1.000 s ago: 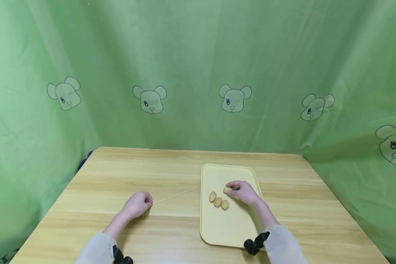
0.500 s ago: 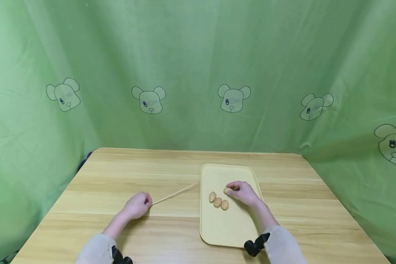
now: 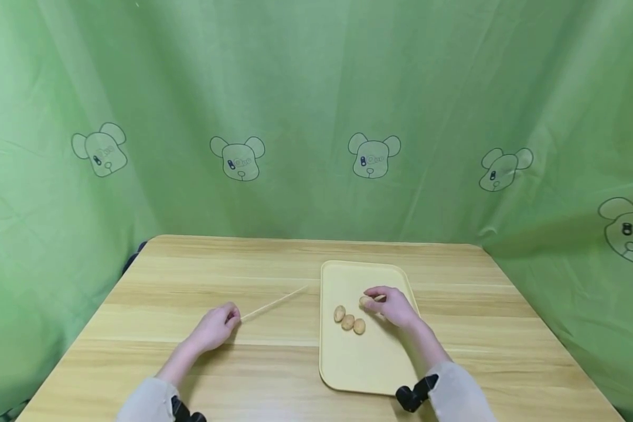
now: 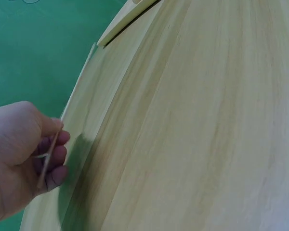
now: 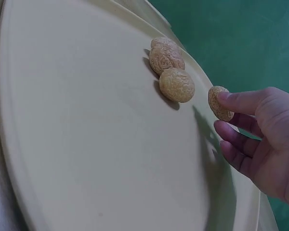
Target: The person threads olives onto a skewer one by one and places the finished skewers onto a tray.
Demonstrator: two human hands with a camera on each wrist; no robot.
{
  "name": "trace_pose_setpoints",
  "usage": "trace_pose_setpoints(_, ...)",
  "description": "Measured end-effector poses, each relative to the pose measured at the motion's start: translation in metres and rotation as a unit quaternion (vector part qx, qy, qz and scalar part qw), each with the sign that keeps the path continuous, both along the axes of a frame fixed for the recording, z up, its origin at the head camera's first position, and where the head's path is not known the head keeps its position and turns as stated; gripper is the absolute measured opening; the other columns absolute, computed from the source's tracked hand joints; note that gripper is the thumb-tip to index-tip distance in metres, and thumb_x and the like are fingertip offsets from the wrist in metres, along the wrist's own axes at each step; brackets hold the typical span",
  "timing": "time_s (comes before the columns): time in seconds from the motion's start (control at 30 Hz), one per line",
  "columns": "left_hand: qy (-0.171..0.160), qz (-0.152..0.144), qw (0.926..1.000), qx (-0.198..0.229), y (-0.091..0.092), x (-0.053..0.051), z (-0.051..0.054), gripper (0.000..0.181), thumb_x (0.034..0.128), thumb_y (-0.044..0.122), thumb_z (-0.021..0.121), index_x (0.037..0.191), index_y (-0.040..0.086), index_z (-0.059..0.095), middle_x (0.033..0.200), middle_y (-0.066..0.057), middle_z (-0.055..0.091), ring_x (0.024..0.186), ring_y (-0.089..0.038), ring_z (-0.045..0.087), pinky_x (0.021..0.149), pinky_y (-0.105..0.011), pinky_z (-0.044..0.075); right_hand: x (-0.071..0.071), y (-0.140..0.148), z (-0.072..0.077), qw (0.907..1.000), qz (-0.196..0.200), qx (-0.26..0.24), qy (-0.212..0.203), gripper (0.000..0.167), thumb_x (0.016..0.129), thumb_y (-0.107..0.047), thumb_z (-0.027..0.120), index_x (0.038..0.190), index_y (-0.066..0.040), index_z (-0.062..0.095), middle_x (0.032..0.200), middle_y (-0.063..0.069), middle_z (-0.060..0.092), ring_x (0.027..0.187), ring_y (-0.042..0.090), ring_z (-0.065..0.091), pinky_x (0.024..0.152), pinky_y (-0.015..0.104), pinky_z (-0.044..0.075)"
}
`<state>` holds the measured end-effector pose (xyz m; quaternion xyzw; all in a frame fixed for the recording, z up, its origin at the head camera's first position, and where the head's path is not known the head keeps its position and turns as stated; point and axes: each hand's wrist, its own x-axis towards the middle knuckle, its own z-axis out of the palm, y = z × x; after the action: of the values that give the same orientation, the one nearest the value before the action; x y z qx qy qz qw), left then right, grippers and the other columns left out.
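1. From here I see the left hand (image 3: 213, 329), lower left of the head view, pinching a thin stick (image 3: 274, 303) that slants up and rightward, its tip near the tray.
2. Right of centre, the right hand (image 3: 397, 307) has thumb and fingers clamped on a wrinkled brown nut (image 5: 219, 104), over the pale yellow tray (image 3: 364, 369).
3. Three similar nuts (image 3: 348, 322) sit close together on the tray, just lower left of that hand.
4. The two hands are well apart, above a wooden table (image 3: 264, 375).
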<state>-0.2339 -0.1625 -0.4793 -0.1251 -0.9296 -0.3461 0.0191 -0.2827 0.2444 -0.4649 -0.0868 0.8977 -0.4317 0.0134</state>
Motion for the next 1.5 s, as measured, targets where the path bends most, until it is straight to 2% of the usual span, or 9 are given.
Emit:
trace_pose_setpoints(0.1, 0.014, -0.002, 0.9999, 0.008, 0.0, 0.001, 0.0, 0.007, 0.0897, 0.006, 0.055, 0.085, 0.01, 0.057, 0.074, 0.004, 0.053, 0.067, -0.011, 0.047, 0.063, -0.029, 0.043, 0.004, 0.001, 0.004, 0.9998, -0.001, -0.02, -0.001, 0.034, 0.083, -0.012, 0.068, 0.113, 0.003, 0.061, 0.105, 0.017, 0.063, 0.078, 0.019, 0.06, 0.064, 0.031, 0.05)
trace_pose_setpoints(0.27, 0.033, -0.018, 0.999, 0.025, 0.003, 0.004, 0.004, 0.005, 0.0899, 0.006, 0.056, 0.087, 0.01, 0.059, 0.077, 0.003, 0.055, 0.068, -0.009, 0.048, 0.064, -0.028, 0.044, 0.01, 0.003, 0.01, 0.9988, -0.003, -0.048, 0.012, 0.036, 0.084, -0.013, 0.068, 0.114, 0.003, 0.06, 0.111, 0.018, 0.06, 0.081, 0.019, 0.06, 0.071, 0.03, 0.049)
trace_pose_setpoints(0.4, 0.04, -0.033, 0.9976, 0.045, 0.008, 0.007, 0.011, 0.004, 0.0908, 0.008, 0.056, 0.089, 0.008, 0.06, 0.078, 0.002, 0.056, 0.066, -0.008, 0.046, 0.061, -0.025, 0.043, 0.015, 0.005, 0.016, 0.9973, 0.006, -0.063, 0.037, 0.033, 0.084, -0.012, 0.068, 0.113, 0.002, 0.061, 0.112, 0.017, 0.059, 0.085, 0.019, 0.059, 0.074, 0.028, 0.048)
trace_pose_setpoints(0.53, 0.047, -0.052, 0.9949, 0.072, 0.014, 0.009, 0.017, 0.006, 0.0914, 0.01, 0.056, 0.09, 0.007, 0.061, 0.077, 0.003, 0.055, 0.064, -0.007, 0.045, 0.058, -0.024, 0.042, 0.02, 0.005, 0.025, 0.9946, 0.021, -0.085, 0.057, 0.031, 0.084, -0.007, 0.067, 0.113, 0.003, 0.06, 0.106, 0.018, 0.059, 0.084, 0.017, 0.058, 0.072, 0.025, 0.049)
trace_pose_setpoints(0.73, 0.057, -0.093, 0.9873, 0.115, 0.025, 0.014, 0.032, 0.009, 0.092, 0.01, 0.056, 0.092, 0.004, 0.062, 0.076, -0.003, 0.056, 0.064, -0.007, 0.045, 0.056, -0.024, 0.042, 0.028, 0.005, 0.037, 0.9916, 0.024, -0.111, 0.061, 0.032, 0.083, -0.004, 0.067, 0.113, 0.005, 0.059, 0.099, 0.02, 0.062, 0.076, 0.009, 0.059, 0.069, 0.023, 0.05)
trace_pose_setpoints(0.87, 0.052, -0.103, 0.9846, 0.132, 0.032, 0.017, 0.04, 0.01, 0.0916, 0.01, 0.056, 0.092, 0.002, 0.062, 0.078, -0.006, 0.058, 0.065, -0.007, 0.046, 0.057, -0.023, 0.043, 0.033, 0.003, 0.041, 0.9899, 0.032, -0.124, 0.06, 0.033, 0.081, 0.0, 0.067, 0.112, 0.006, 0.059, 0.101, 0.023, 0.062, 0.078, 0.008, 0.059, 0.071, 0.022, 0.051)
trace_pose_setpoints(1.13, 0.063, -0.124, 0.982, 0.128, 0.04, 0.018, 0.045, 0.009, 0.0905, 0.01, 0.059, 0.09, 0.002, 0.064, 0.077, 0.004, 0.055, 0.067, -0.007, 0.046, 0.057, -0.022, 0.042, 0.04, -0.002, 0.044, 0.9874, 0.044, -0.146, 0.044, 0.032, 0.081, 0.001, 0.067, 0.111, 0.007, 0.058, 0.095, 0.019, 0.062, 0.079, 0.01, 0.059, 0.072, 0.023, 0.051)
trace_pose_setpoints(1.5, 0.064, -0.136, 0.9805, 0.126, 0.043, 0.017, 0.049, 0.009, 0.0905, 0.01, 0.059, 0.09, 0.003, 0.064, 0.078, 0.004, 0.055, 0.067, -0.007, 0.045, 0.057, -0.022, 0.042, 0.053, -0.002, 0.049, 0.9846, 0.062, -0.141, 0.084, 0.033, 0.08, 0.001, 0.068, 0.111, 0.008, 0.058, 0.096, 0.019, 0.06, 0.079, 0.009, 0.057, 0.07, 0.021, 0.05)
